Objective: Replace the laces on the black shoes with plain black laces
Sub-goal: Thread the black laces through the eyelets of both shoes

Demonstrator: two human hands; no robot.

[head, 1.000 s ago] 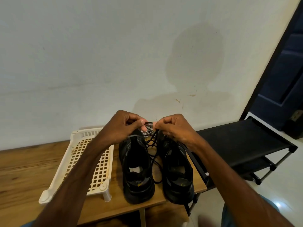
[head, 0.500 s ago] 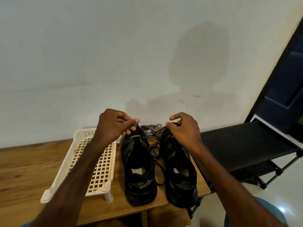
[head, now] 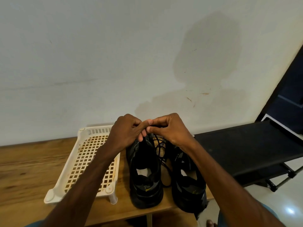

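Observation:
Two black shoes stand side by side on the wooden table (head: 24,169), heels toward me: the left shoe (head: 145,176) and the right shoe (head: 188,184). A plain black lace (head: 161,163) runs between them and loops down onto the table. Patterned black-and-white laces (head: 159,139) lie bunched behind the toes. My left hand (head: 127,132) and my right hand (head: 169,128) meet above the toe of the left shoe, fingertips touching, pinching the black lace between them. The lace ends are hidden by my fingers.
A white plastic lattice rack (head: 88,163) stands on the table left of the shoes. A black shoe stand (head: 246,148) sits to the right, lower than the table. A pale wall rises right behind. The table's right edge runs close beside the right shoe.
My hands were together, drew apart half a second ago, and have come back together over the left shoe's toe. The shoes have stayed put.

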